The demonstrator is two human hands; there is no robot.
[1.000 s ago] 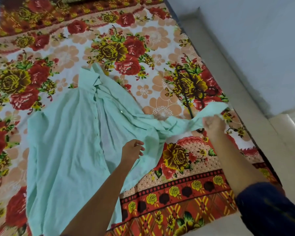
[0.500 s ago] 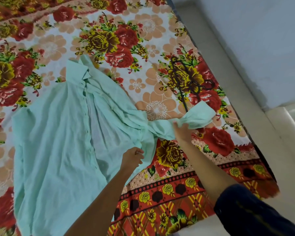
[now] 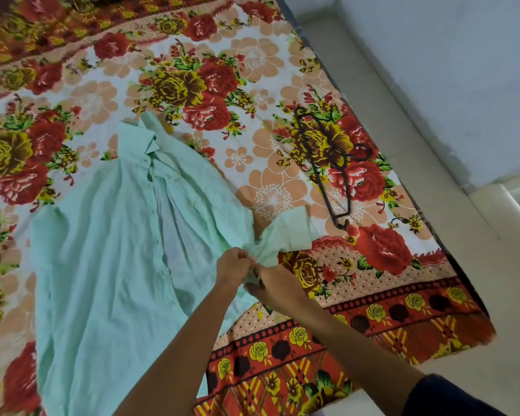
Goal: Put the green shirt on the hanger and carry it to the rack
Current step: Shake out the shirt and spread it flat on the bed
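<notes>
Across the floral bedsheet (image 3: 252, 70) lies the mint-green shirt (image 3: 108, 250), spread flat, collar toward 12 o'clock. Its bunched short sleeve (image 3: 288, 232) points to 3 o'clock; the left hand (image 3: 233, 264) and right hand (image 3: 275, 285) meet there, fingers pinching the fabric. At 2 o'clock, just beside the sleeve, a dark hanger (image 3: 327, 163) rests on the sheet.
</notes>
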